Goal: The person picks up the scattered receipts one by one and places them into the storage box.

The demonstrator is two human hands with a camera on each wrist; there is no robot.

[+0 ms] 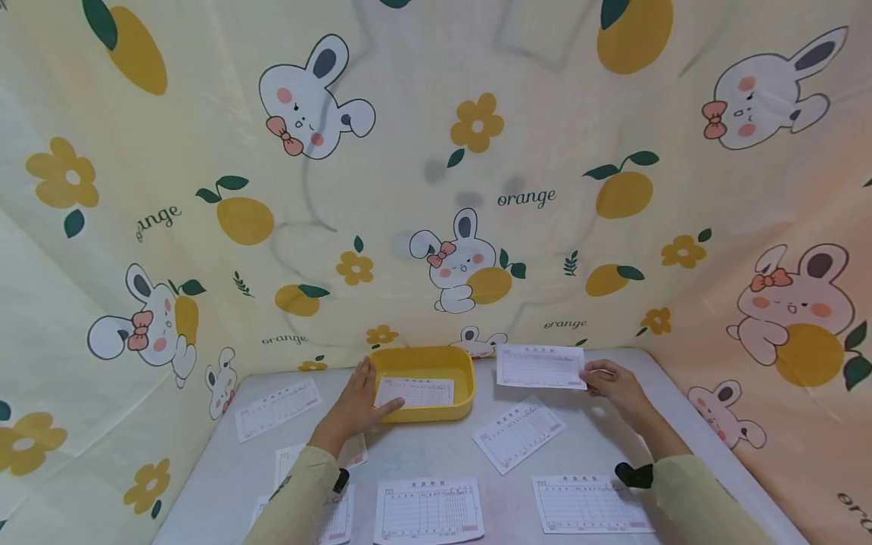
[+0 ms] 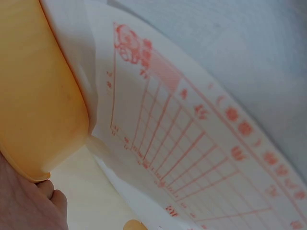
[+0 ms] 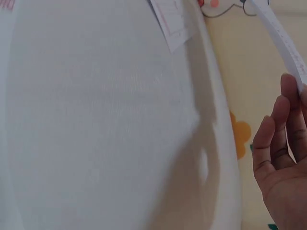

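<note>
Pinching slip (image 1: pixel 538 368), best held flat, at its three o'clock edge with right hand (image 1: pixel 618 386), and bracing tray (image 1: pixel 436 413) at nine o'clock with straight-fingered left hand (image 1: pixel 353 403)

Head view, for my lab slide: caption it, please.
Left hand on a yellow tray, right hand holding a printed slip.

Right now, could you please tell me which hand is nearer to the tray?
Left: the left hand touches the tray at its left; the right hand is apart, to its right.
</note>
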